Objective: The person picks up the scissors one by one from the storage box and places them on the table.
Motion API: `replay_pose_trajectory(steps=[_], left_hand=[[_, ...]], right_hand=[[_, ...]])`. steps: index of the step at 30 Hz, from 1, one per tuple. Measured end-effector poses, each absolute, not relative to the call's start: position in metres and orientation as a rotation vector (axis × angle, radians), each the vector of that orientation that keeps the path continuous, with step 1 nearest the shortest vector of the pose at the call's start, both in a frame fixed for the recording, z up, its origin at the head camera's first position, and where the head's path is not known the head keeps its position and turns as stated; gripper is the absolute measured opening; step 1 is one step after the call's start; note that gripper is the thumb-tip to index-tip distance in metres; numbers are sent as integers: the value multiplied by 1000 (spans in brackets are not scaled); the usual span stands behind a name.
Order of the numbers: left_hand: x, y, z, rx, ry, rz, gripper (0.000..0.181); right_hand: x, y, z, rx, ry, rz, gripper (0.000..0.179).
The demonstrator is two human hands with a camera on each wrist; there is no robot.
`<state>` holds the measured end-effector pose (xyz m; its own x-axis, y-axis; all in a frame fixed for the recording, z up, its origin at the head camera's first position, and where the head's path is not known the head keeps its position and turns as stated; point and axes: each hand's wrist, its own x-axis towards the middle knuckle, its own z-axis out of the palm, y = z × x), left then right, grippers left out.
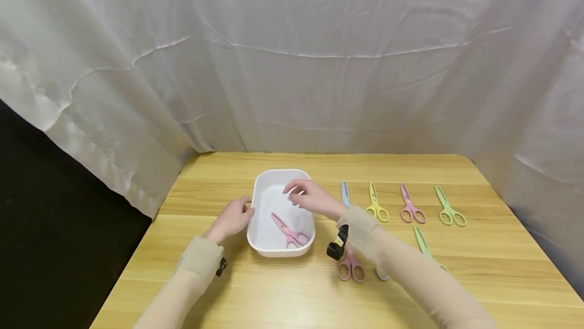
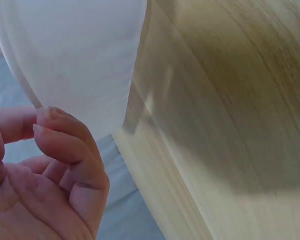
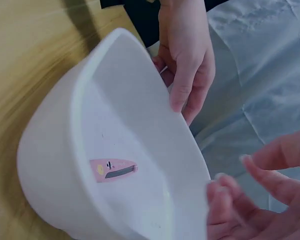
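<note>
A white plastic bin stands left of the table's middle, with one pair of pink scissors lying inside near its front end. My left hand holds the bin's left rim, the thumb at the edge and the other fingers curled by the outer wall in the left wrist view. Over the bin's right side hovers my right hand, its fingers loosely bent and nothing between them. In the right wrist view only part of the pink scissors shows past the bin wall.
Right of the bin lie blue scissors, yellow scissors, pink scissors and green scissors in a row. Nearer are green scissors, pink scissors and a blue handle, partly behind my right arm. A grey curtain hangs behind.
</note>
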<state>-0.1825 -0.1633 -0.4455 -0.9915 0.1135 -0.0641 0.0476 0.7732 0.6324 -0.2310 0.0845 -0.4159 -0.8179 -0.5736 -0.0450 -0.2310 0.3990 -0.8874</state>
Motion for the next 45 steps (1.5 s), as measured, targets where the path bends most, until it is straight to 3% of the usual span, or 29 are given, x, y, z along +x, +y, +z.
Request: replay_pose_trajectory(steps=[16, 28, 45], left_hand=[[-178, -168, -450, 180, 2752, 1115, 42], [-181, -171, -451, 141, 2642, 1233, 44], [-178, -168, -447, 84, 2609, 1254, 47]], right_hand=[[-240, 52, -419, -678, 2234, -800, 28], [-242, 42, -418, -592, 2131, -693, 28], [-241, 36, -422, -690, 1999, -392, 25]])
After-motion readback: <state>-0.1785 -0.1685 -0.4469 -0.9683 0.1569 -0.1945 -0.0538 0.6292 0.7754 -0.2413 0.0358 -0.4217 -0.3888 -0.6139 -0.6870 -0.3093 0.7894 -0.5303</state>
